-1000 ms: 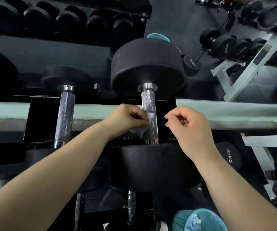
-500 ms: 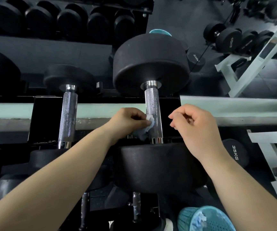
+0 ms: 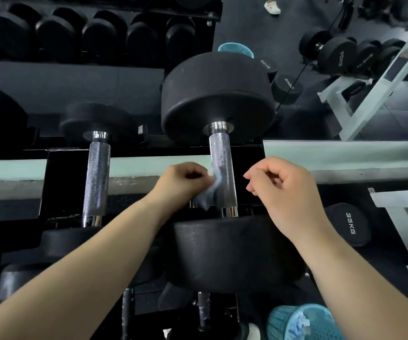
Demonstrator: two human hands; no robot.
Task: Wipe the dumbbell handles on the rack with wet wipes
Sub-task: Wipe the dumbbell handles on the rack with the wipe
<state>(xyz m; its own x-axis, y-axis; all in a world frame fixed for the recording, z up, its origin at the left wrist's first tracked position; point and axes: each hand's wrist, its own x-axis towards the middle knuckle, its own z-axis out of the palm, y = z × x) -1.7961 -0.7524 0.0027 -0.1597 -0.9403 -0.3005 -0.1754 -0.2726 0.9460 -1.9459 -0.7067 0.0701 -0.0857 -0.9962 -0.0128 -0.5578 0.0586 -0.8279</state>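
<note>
The big dumbbell [image 3: 218, 94] lies on the rack [image 3: 345, 155] in the middle of the view. Its long axis runs straight away from the person, with one black head at the far end and the other black head nearest the body. Between the heads, its knurled chrome handle [image 3: 221, 158] crosses the rack's pale rail, and it reads as nearly vertical in the picture. The left hand [image 3: 183, 182] is at the lower left side of that handle. Its fingers [image 3: 193, 171] are curled and clamped on a crumpled wet wipe [image 3: 209, 193], which they press against the metal; the wipe's loose end hangs down toward the near head. The right hand [image 3: 288, 192] hovers just beside the handle on the right, apart from it, with its fingers loosely curled and holding nothing. To the left, a smaller dumbbell lies parallel, and its own handle [image 3: 97, 177] points the same way. A dumbbell marked 35KG [image 3: 350, 224] sits low on the right. A teal mesh basket [image 3: 281, 322] with pale crumpled material inside stands on the floor at the bottom edge.
</note>
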